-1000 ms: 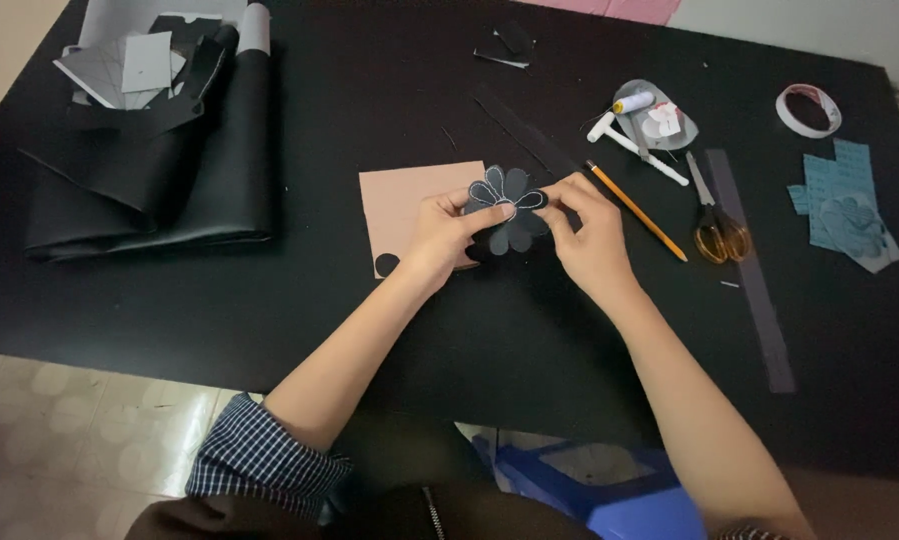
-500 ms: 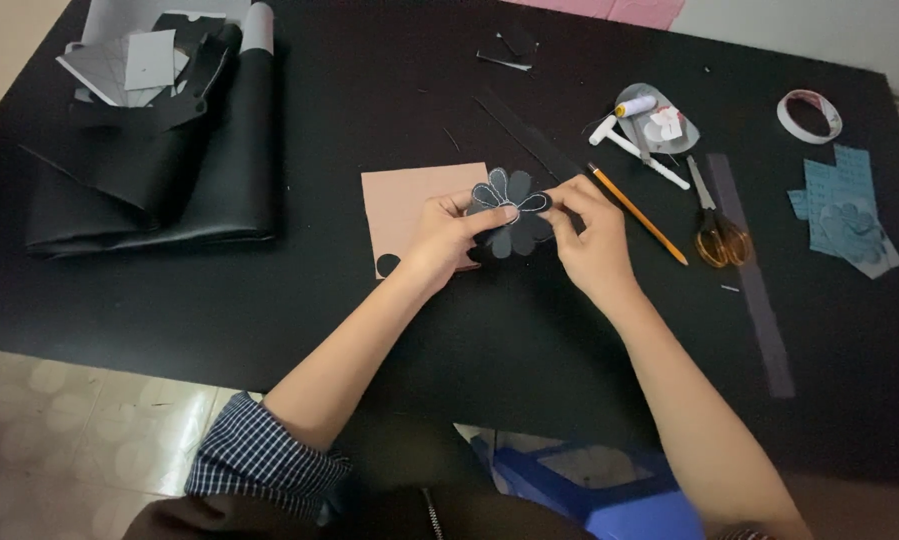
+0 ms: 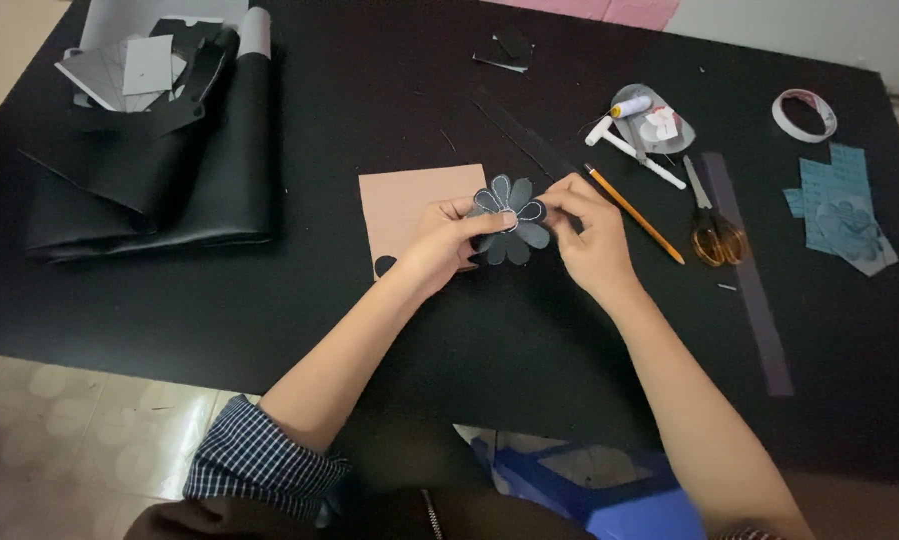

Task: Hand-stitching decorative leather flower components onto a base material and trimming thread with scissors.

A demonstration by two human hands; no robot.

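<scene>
**A:** Where were the hands when you looked in from your end?

**B:** Both were over the middle of the black table [image 3: 369, 330]. I saw the left hand [image 3: 439, 245] come in from the lower left, forearm bare, a checked sleeve [image 3: 254, 460] rolled back near the elbow. The right hand [image 3: 594, 240] reached in from the lower right, wrist slightly bent, knuckles up.

**A:** And the fingers?

**B:** Both were closed in a pinch on a dark flower-shaped cutout [image 3: 512, 218] with pale outlined petals. The left thumb and fingers gripped its left edge, and the right fingertips pinched its right petals. The remaining fingers of each hand were curled under.

**A:** Where did the flower sit?

**B:** It was held between the two hands, at the right edge of a pinkish-tan sheet [image 3: 404, 205] lying flat. I could not tell whether the flower touched the table or was lifted slightly.

**A:** Anything close by?

**B:** An orange pencil [image 3: 634, 213] lay diagonally just right of the right hand. Beyond it were orange-handled scissors [image 3: 711, 225], a long grey strip [image 3: 749, 280] and blue cut pieces [image 3: 844, 205]. A roll of tape [image 3: 804, 112] sat at the far right, and folded black material [image 3: 159, 180] was well apart on the left.
</scene>
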